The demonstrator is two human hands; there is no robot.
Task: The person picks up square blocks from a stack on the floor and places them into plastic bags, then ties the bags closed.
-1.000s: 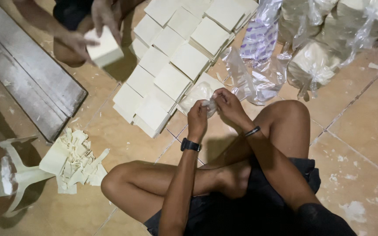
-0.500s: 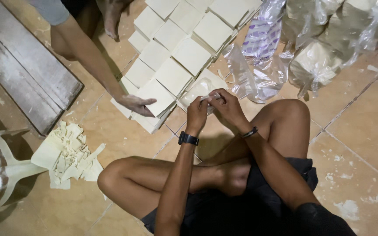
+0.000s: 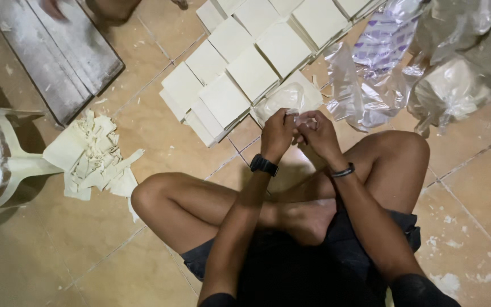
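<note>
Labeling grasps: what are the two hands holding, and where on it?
Both the left hand and right hand pinch the gathered near end of a clear plastic bag holding a pale block.

The co-worker's hand point(image 3: 52, 7) has withdrawn from the cream boxes point(image 3: 223, 102).

tan tiled floor point(image 3: 143, 148), grey wooden board point(image 3: 52, 51)

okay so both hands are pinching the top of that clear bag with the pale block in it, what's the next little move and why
Probably twist or knot the gathered neck shut. The left hand and right hand meet at the mouth of the clear plastic bag, whose pale block already sits inside, beside the rows of unbagged blocks. Whether a knot is already started is hidden.
</note>
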